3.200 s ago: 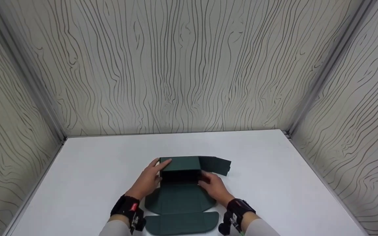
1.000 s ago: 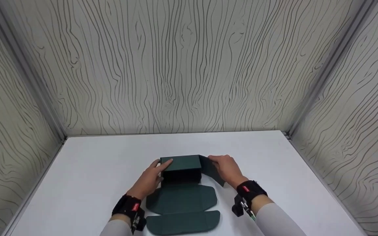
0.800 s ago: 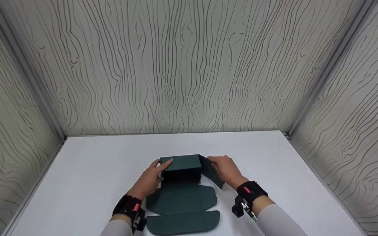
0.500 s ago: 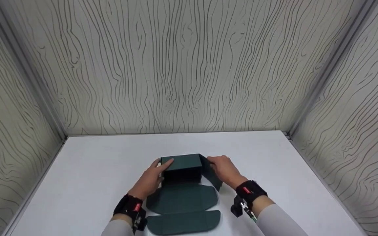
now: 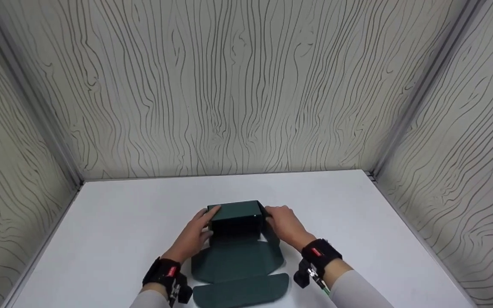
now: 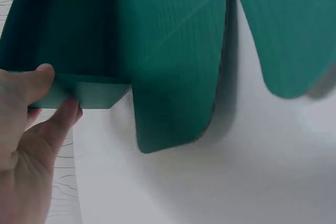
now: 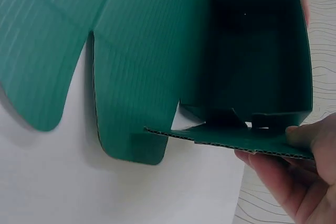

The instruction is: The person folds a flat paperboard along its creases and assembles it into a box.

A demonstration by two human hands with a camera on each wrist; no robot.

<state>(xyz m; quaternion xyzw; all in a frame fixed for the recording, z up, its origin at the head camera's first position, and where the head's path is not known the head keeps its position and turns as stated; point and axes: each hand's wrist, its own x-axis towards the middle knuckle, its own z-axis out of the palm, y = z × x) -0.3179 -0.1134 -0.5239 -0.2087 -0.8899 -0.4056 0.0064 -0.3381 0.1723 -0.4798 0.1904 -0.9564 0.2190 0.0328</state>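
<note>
Sitting on desk (image 5: 135,226): green box (image 5: 234,210). Left hand (image 5: 190,240) pinches left wall (image 6: 92,94), likely so box won't slide; right hand (image 5: 287,224) pinches loose flap (image 7: 226,137), likely so it won't spring out.

"Support?"

"One table (image 5: 135,226): white, flat-topped. I see its surface to the left of, to the right of and behind the box (image 5: 234,210); back edge well apart from the box."

"Lying on it?"

"The box itself: one, dark green corrugated cardboard, open side towards me."

"Attached parts?"

"One panel (image 5: 238,261), green, laid out from the box's near side towards me; two side flaps (image 5: 200,262), rounded corners. One strip (image 5: 242,292), green, rounded ends, joined to the panel, farther from the box and nearer me."
</note>
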